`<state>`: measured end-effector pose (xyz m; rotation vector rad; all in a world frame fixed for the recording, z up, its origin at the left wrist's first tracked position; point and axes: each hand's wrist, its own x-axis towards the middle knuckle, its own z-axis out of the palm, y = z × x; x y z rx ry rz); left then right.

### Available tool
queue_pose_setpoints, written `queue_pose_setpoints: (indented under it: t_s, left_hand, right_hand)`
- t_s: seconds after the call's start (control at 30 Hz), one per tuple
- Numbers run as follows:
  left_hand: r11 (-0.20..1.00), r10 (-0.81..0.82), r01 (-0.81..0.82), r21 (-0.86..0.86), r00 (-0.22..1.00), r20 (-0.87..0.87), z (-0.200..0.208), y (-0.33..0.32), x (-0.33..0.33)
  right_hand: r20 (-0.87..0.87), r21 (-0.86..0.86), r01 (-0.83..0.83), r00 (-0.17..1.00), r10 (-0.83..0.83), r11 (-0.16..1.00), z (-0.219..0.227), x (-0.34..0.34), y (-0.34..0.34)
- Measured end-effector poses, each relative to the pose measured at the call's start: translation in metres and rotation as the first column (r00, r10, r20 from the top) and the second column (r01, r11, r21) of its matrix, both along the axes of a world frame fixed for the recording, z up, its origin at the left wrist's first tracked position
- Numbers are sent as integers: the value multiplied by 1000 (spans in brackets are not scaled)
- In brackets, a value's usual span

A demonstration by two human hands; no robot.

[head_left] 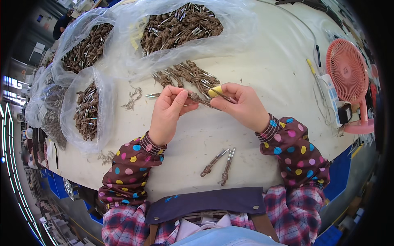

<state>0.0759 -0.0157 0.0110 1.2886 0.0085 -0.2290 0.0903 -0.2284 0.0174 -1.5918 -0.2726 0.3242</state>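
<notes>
Over the middle of the table, my left hand (166, 112) pinches a brown cord bundle (195, 97) by its knot, between thumb and fingers. My right hand (244, 105) grips the other end of the same bundle, with a yellow cover (214, 91) on one fingertip. Just beyond both hands lies a loose pile of knotted brown cords (191, 73) with shiny metal tips. Closer to me, two knotted bundles (214, 162) rest side by side, their metal tips pointing away.
Clear plastic bags full of knotted cords stand at the back (180, 30) and left (87, 108). Thin scraps (132, 98) lie beside the pile. On the right are a pink fan (347, 70), a white power strip (329, 98) and a yellow-handled tool (310, 66).
</notes>
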Motion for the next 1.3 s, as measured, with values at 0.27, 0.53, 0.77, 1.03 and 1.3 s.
queue_pose_setpoints:
  t_s: [0.27,0.53,0.77,1.03,1.3]
  left_hand:
    - [859,-84,-177,481,877,473,-1,8,8]
    - [453,-590,-464,761,484,646,13,5,6]
    - [584,-422,-158,796,779,464,12,6,1]
    - [509,-467,-335,793,667,581,12,1,1]
    - [683,-291,-159,713,836,466,-4,0,-3]
  right_hand:
    - [-36,-253,-24,999,15,967,4,2,-1]
    - [-166,-144,-69,985,45,987,-5,4,-1]
    - [183,-293,11,982,45,956,-5,0,1]
    - [141,-312,51,990,-7,949,-5,-3,5]
    - [94,-237,11,995,12,972,-5,-7,9]
